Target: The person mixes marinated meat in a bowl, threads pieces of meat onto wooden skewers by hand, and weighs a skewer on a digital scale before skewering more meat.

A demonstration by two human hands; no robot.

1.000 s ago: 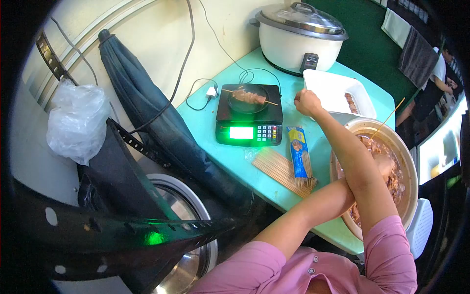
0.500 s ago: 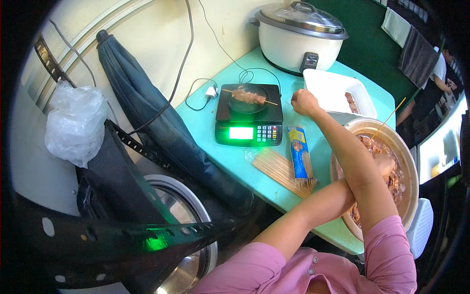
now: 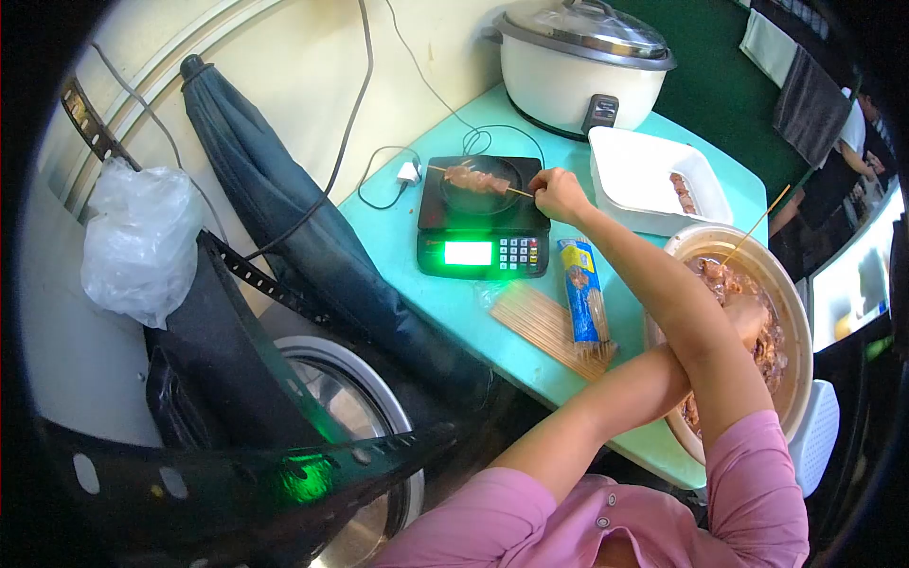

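Observation:
My right hand point(image 3: 559, 195) is at the right side of a black digital scale point(image 3: 483, 248), fingers pinched on the end of a meat skewer point(image 3: 476, 180). Its raw meat pieces sit over the scale's round dark plate point(image 3: 481, 205); whether they still touch it I cannot tell. Crossed beneath the right forearm, my left arm reaches into a large round tub point(image 3: 803, 327) of marinated meat point(image 3: 721, 276). Only the back of my left hand point(image 3: 746, 320) shows there; the fingers are hidden. A bare stick point(image 3: 769, 210) stands tilted in the meat.
A white tray point(image 3: 620, 180) holding one skewer point(image 3: 682, 193) stands behind the tub. Bamboo sticks point(image 3: 544, 327) and a blue packet point(image 3: 579, 284) lie on the turquoise table point(image 3: 436, 317). A rice cooker point(image 3: 578, 80) stands at the back. Another person point(image 3: 852, 142) is far right.
My right hand has moved left from beside the tray to the scale and taken the skewer's end between its fingers. The left hand stays in the tub.

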